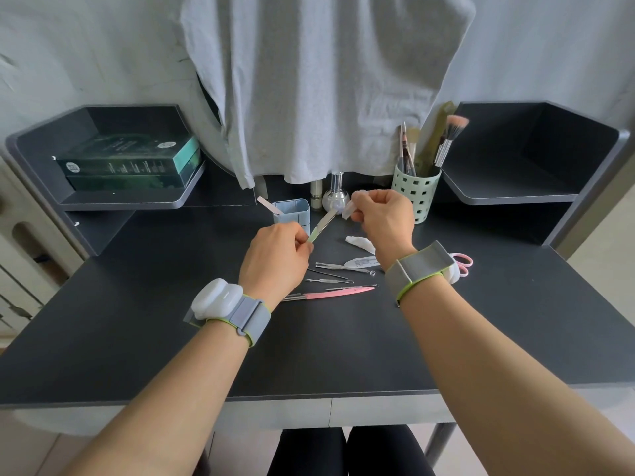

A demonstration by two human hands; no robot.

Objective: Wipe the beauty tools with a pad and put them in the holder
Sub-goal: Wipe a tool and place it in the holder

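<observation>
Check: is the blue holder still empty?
No, a pale nail file already leans out of the blue holder behind the left hand.

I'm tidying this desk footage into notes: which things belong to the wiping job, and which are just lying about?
Job:
left hand pinching the tool
right hand holding the pad
blue holder
metal tools on the desk
pink scissors

Lying about:
green boxes
brush cup
bottle
hanging cloth

desk [171, 338] dark grey | holder [292, 213] pale blue | scissors [462, 262] pink | perforated cup [416, 192] mint
</observation>
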